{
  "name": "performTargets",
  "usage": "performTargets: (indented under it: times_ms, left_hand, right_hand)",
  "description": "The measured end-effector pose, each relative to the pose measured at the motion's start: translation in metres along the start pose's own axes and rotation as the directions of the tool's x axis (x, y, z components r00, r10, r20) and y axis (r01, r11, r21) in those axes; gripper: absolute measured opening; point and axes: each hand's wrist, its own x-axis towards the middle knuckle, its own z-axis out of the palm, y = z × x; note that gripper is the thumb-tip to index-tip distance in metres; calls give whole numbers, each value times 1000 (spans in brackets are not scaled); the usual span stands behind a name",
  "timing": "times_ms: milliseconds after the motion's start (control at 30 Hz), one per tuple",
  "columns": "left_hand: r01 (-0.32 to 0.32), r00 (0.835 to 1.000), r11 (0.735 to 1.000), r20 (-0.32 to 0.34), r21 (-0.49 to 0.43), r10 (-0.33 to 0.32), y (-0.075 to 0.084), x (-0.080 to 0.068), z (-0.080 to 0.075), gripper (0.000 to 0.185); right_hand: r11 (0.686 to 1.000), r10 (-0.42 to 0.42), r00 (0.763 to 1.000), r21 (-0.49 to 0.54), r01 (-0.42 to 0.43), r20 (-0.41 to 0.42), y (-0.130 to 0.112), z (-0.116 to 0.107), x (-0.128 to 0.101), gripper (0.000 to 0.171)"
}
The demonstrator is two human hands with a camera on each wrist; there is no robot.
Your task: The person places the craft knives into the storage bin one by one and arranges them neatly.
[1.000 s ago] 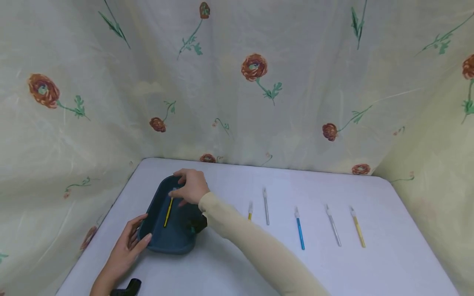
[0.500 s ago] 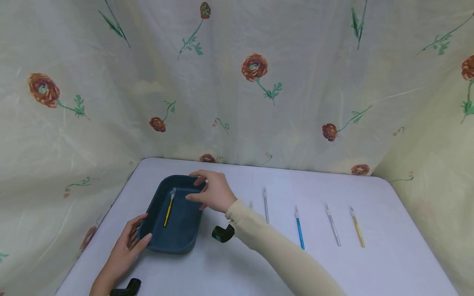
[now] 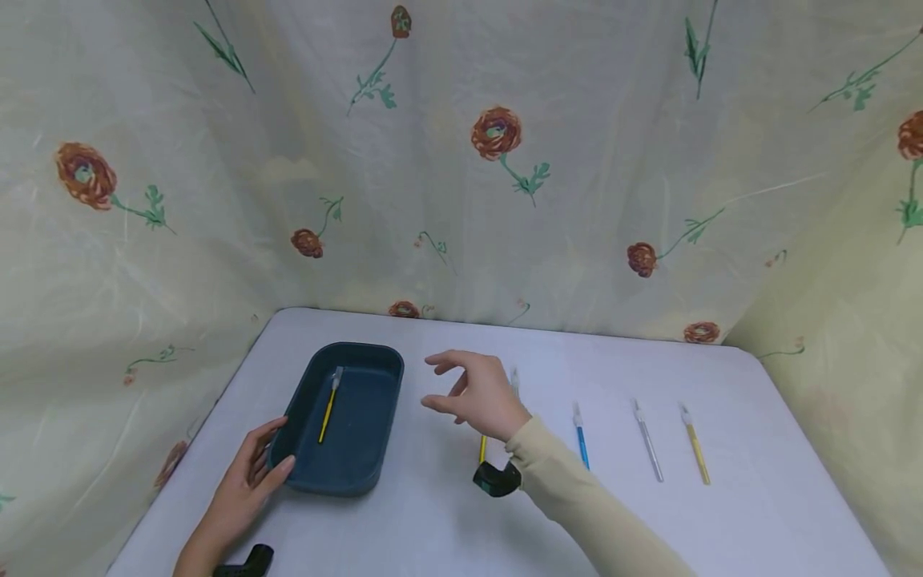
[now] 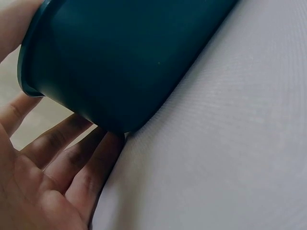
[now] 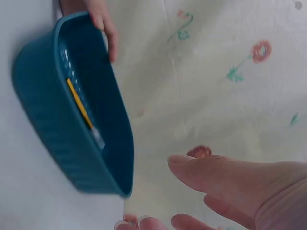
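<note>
The left hand (image 3: pixel 248 477) rests against the near left corner of the blue tray (image 3: pixel 344 417), fingers straight along its wall. A yellow pen (image 3: pixel 328 407) lies inside the tray. The right hand (image 3: pixel 477 394) hovers above the worktop (image 3: pixel 433 521) between the tray and a row of pens (image 3: pixel 649 445), fingers loosely spread, holding nothing. Flowered curtains (image 3: pixel 461 160) hang behind.

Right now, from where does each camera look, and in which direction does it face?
Head: above the table, facing forward and down; shows both hands, the left hand touching the blue tray, the right hand above the pens.
Left wrist: low beside the tray's outer wall; shows left fingers against it.
Right wrist: looks back at the tray and its yellow pen; shows right fingers.
All three views share the tray.
</note>
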Motion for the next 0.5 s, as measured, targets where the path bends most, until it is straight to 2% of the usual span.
performTargets:
  times_ms: [200, 500]
  left_hand:
    - [4, 1000, 1000, 1, -5, -3, 2, -1, 1, 77]
    - [12, 1000, 1000, 1, -7, -12, 3, -1, 0, 79]
  right_hand:
    - [996, 83, 996, -11, -83, -46, 23, -12, -10, 54]
    - [988, 152, 985, 22, -151, -82, 60, -21, -17, 56]
